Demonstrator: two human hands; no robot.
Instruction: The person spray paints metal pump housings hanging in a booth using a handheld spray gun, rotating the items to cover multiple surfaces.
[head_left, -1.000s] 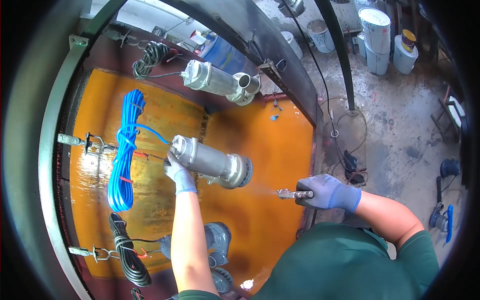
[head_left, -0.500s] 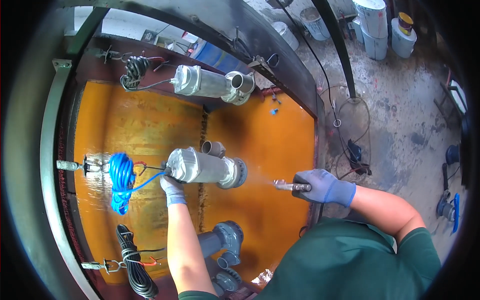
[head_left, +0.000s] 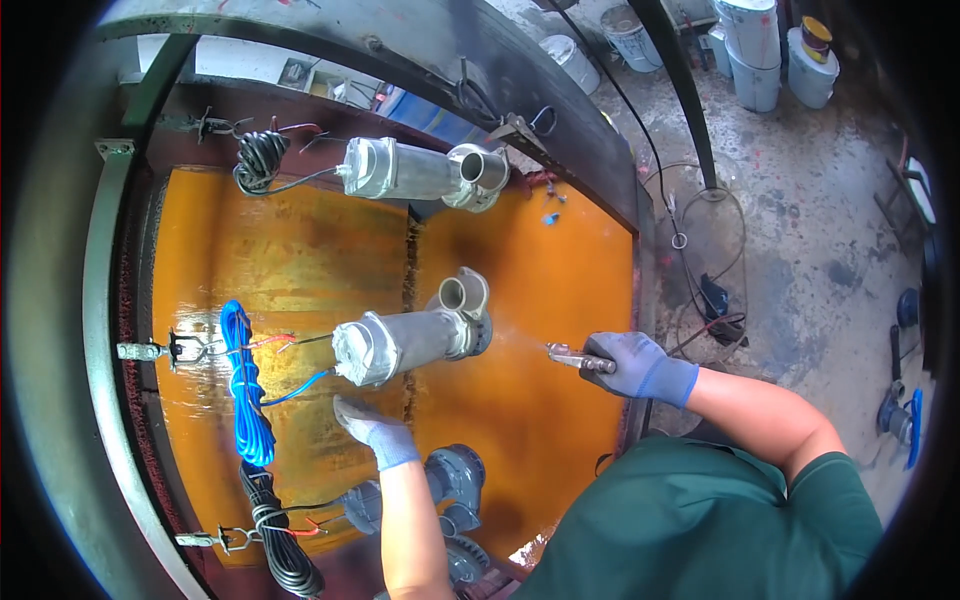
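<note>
in the head view, the right hand [head_left: 630, 366] grips a spray gun [head_left: 572, 356], its mist [head_left: 522, 343] reaching toward the middle silver pump [head_left: 408, 340], in front of an orange panel [head_left: 530, 420]; the left hand [head_left: 376, 430], unclenched and empty, is near that pump.

A metal hook [head_left: 180, 349] carries the silvery pump [head_left: 405, 342], and white buckets [head_left: 755, 82] stand on the stained grey floor [head_left: 785, 225].

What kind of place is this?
Probably a workshop with a spray-painting area. A gloved right hand grips a spray gun, with faint mist between it and a silver pump-like machine. Buckets stand on a stained floor.
</note>
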